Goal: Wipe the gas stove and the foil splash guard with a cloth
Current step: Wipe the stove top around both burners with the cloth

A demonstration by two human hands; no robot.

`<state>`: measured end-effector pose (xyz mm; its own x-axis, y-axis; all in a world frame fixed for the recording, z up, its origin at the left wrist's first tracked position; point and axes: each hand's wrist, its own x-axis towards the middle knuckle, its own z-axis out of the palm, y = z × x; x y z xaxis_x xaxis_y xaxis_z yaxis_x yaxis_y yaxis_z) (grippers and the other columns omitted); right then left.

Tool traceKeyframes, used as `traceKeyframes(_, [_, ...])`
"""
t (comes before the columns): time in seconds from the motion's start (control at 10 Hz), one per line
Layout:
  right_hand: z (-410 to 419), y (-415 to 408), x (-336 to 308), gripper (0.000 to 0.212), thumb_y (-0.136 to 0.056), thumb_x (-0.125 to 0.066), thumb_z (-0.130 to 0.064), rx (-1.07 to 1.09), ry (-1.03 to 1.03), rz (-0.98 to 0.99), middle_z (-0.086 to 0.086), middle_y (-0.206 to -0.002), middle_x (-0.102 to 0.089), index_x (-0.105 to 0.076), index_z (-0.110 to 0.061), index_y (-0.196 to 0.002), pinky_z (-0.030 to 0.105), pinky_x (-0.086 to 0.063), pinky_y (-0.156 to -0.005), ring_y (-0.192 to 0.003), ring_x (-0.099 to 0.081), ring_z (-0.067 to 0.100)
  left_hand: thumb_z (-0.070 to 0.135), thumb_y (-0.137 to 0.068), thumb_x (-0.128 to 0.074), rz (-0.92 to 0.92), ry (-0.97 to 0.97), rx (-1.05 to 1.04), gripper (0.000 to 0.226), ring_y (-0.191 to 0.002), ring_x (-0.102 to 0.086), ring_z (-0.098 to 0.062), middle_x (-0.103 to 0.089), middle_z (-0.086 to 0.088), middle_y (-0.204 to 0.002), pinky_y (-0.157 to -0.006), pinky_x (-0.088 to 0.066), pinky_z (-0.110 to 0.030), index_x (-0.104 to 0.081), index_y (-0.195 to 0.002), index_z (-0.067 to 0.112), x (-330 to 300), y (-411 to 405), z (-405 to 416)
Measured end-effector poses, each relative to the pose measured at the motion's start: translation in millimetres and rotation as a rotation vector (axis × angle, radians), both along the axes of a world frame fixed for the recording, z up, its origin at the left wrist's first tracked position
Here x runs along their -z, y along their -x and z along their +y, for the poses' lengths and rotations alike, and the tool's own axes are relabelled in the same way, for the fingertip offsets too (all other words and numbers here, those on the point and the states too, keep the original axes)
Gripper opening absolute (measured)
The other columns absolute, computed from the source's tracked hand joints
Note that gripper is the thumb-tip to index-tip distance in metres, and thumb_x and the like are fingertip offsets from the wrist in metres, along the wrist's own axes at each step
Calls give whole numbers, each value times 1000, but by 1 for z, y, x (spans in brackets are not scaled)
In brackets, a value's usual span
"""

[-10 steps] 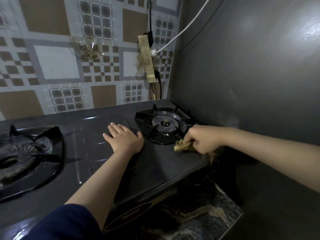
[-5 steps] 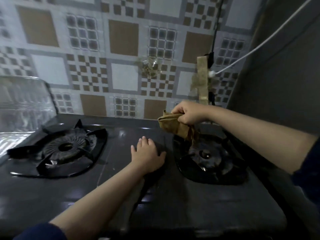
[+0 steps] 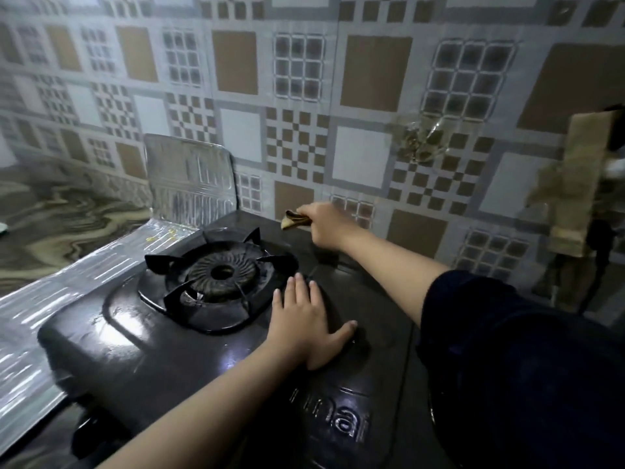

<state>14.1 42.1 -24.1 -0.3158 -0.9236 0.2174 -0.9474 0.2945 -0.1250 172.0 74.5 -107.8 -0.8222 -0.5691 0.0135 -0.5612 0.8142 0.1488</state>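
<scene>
Right hand gripping cloth

Dim, soft, wide-angle edge distortion

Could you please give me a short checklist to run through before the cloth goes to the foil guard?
1. Cloth in hand: ok, the right hand pinches it in a firm grip.
2. Stove steadied: ok, the left hand lies flat on its top.
3. Path to the foil guard: ok, nothing stands between cloth and guard.
4. Burner off: ok, no flame shows.
5. Crumbs on the foil: not ok, yellow bits lie there.
6. Cloth clean enough: cannot tell.
</scene>
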Motion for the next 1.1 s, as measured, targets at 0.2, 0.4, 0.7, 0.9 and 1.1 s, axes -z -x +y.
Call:
traceKeyframes(0.2, [-18,-9,16,64,-88,-45,2,-42,-371,129,12,-150,-37,-34,-24,-145,36,-42,-99,-129,-45,31,84,-68,-11,-5,-16,8,116,-148,7,-32,5,-21,-160,-118,2,-46,-2,-153,4,0,-1,-2])
traceKeyframes(0.4, [8,7,21,78,-82,-46,11,-40,-333,52,0,-157,-25,-32,-31,-146,31,-33,-109,-139,-34,25,79,-83,-28,5,-25,10,106,-149,6,-31,5,-20,-160,-119,1,-44,-3,-153,4,-3,-4,-1])
traceKeyframes(0.7, [94,28,13,86,-79,-41,13,55,-471,-25,-16,-157,-16,-31,-43,-143,31,-26,-114,-143,-25,21,78,-83,-29,15,-38,15,105,-149,4,-32,4,-22,-160,-119,-1,-44,-4,-153,4,-4,-6,-1])
traceKeyframes(0.9, [133,39,10,83,-77,-42,10,150,-520,-27,-13,-156,-23,-36,-43,-141,32,-30,-114,-141,-30,21,78,-83,-28,10,-42,19,105,-148,5,-32,4,-22,-160,-119,-1,-44,-4,-153,3,-4,-6,-1])
traceKeyframes(1.1, [154,6,2,56,-81,-53,-3,292,-522,72,12,-131,-54,-51,-21,-134,28,-47,-82,-110,-57,28,78,-84,-27,-5,-44,26,104,-148,6,-33,6,-23,-159,-119,0,-44,-2,-153,3,-5,-7,-1])
